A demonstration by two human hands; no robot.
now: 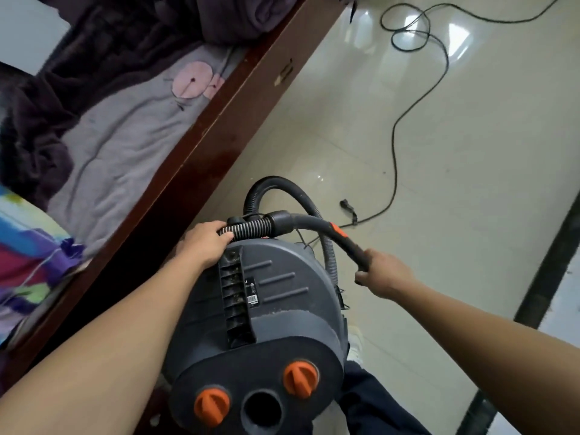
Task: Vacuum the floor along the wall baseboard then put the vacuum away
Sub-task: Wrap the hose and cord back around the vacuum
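Dark grey plastic canister vacuum with orange knobs, bottom centre, right beside dark wooden bed frame. Left grip curled round ribbed black hose atop it. Right grip wrapped round curved black hose handle, centre right. Black power cord loose on floor, upper right.

vacuum right of bed, cord ahead
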